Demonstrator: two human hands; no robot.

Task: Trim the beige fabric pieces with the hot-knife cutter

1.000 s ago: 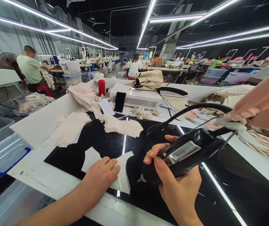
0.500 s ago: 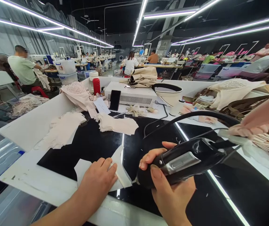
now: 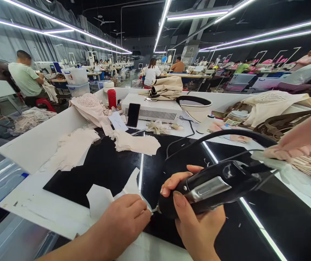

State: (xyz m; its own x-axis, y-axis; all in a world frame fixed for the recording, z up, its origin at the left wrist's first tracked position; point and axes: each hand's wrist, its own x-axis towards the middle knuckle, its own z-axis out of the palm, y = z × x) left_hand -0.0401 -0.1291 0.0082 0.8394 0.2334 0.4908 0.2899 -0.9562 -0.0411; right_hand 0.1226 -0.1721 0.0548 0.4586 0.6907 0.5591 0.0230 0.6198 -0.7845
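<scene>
My right hand [image 3: 196,214] is wrapped round a black handheld tool [image 3: 210,190] with a silver panel; its thin metal tip points left. Close to that tip, my left hand [image 3: 125,221] has its fingers bent together over pale cut pieces [image 3: 99,199]. Its fingertips are at the edge of the pieces, partly hidden. The pieces lie across the front of the black board [image 3: 177,152] and the white table edge. From the tool's rear, a thick black cable arches back over the board.
Stacked cream pieces [image 3: 136,142] and a fabric pile [image 3: 74,148] lie behind and left. A phone [image 3: 133,115], red bottle [image 3: 112,98] and white box [image 3: 155,108] stand farther back. Another person's hand [image 3: 288,148] holds pale material at right, near the cable.
My left hand has moved right, closer to the tool tip, its fingers now more curled. The pale piece under it has shifted and turned. My right hand and the tool are nearly unmoved.
</scene>
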